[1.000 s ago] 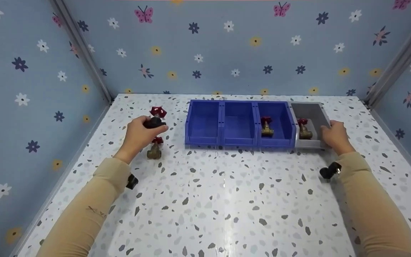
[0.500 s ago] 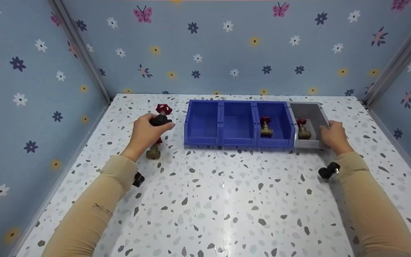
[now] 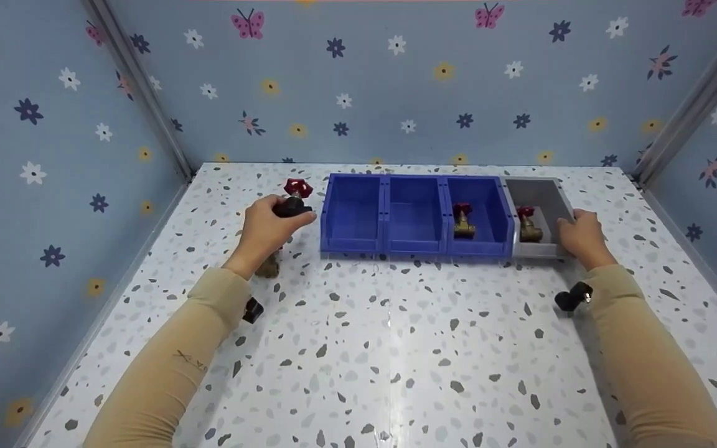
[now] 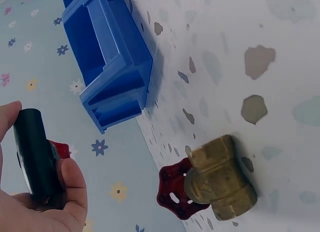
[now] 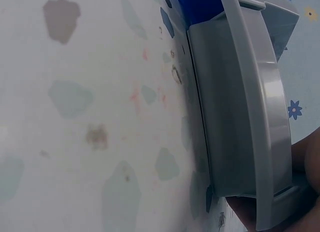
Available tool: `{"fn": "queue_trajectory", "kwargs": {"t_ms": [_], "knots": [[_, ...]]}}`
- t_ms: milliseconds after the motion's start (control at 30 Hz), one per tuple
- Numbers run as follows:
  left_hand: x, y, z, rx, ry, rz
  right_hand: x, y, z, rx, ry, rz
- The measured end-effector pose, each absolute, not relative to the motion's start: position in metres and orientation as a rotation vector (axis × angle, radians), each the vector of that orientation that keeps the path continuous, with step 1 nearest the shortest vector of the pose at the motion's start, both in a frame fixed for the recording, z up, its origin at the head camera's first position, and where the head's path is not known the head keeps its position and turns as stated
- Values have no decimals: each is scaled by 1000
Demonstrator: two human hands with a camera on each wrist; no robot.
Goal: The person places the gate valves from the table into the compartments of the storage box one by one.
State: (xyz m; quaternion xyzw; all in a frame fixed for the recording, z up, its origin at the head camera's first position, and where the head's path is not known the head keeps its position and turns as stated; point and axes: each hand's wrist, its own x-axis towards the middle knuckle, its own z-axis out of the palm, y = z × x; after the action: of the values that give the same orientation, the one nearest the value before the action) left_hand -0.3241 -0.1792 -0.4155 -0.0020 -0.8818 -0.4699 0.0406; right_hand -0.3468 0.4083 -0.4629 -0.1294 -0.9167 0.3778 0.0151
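My left hand (image 3: 266,229) holds a black-bodied valve (image 3: 292,207) with a red handwheel (image 3: 298,188), raised left of the bins. In the left wrist view the thumb and fingers grip its dark cylindrical body (image 4: 34,154). Below that hand, a brass valve (image 4: 220,177) with a red wheel lies on the table, mostly hidden by the hand in the head view. At the right end of the row my right hand (image 3: 584,239) grips the side wall of the grey bin (image 3: 536,251). Inside this bin sits a brass valve (image 3: 529,232) with a red wheel.
Three blue bins (image 3: 353,246) stand in a row against the grey one. The blue bin beside the grey one contains another red-wheeled brass valve (image 3: 463,228). Patterned walls (image 3: 383,81) enclose the speckled white table (image 3: 396,348) at the back and sides.
My left hand has moved to the right with the black valve, closer to the leftmost blue bin, and now covers more of the brass valve on the table. My right hand stays on the grey bin.
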Motion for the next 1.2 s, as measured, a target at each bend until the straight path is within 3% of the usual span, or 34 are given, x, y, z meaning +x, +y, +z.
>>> {"fn": "queue_trajectory", "kwargs": {"t_ms": [1200], "knots": [[-329, -121, -411, -80, -2641, -1521, -345, 409, -462, -395, -2866, 1200]]}}
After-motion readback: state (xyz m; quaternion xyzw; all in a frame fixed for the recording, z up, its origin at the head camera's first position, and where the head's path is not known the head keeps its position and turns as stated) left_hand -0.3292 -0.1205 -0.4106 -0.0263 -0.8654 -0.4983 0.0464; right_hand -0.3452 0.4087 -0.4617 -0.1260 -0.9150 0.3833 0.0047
